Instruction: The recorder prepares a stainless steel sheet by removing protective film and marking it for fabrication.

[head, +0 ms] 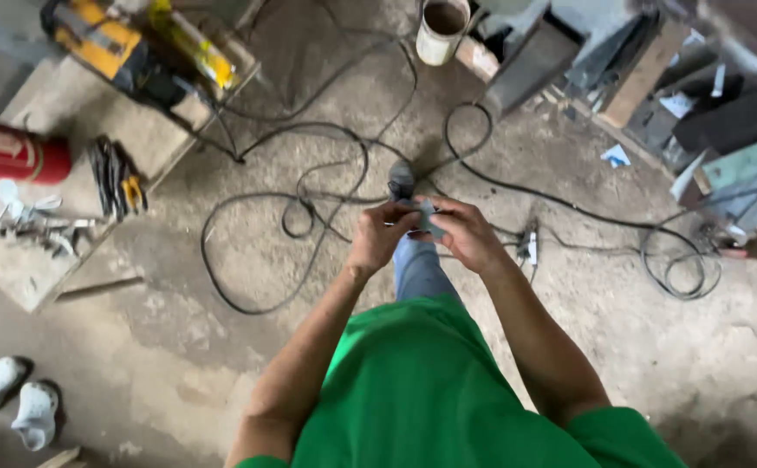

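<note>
A small pale grey-blue piece [427,217], too small to tell what it is, sits pinched between both hands at chest height, above the person's jeans-clad leg and dark shoe [402,179]. The left hand [378,236] has its fingers curled shut onto the piece's left edge; the right hand [469,234] closes its fingers on the right edge, so the two hands meet over it. Both forearms come up from a bright green shirt [413,381].

Beneath is a rough, stained concrete floor [222,347] strewn with looping black cables [309,208]. At upper left a low concrete slab [92,130] carries a yellow and black machine [105,43], dark pliers with yellow handles [118,178], and small metal scraps [36,225]; a red cylinder [10,152] lies at its left edge. A white bucket [441,30] stands at the top, with stacked metal and wooden offcuts [656,78] to the right. A pair of white clogs [14,403] rests at lower left.
</note>
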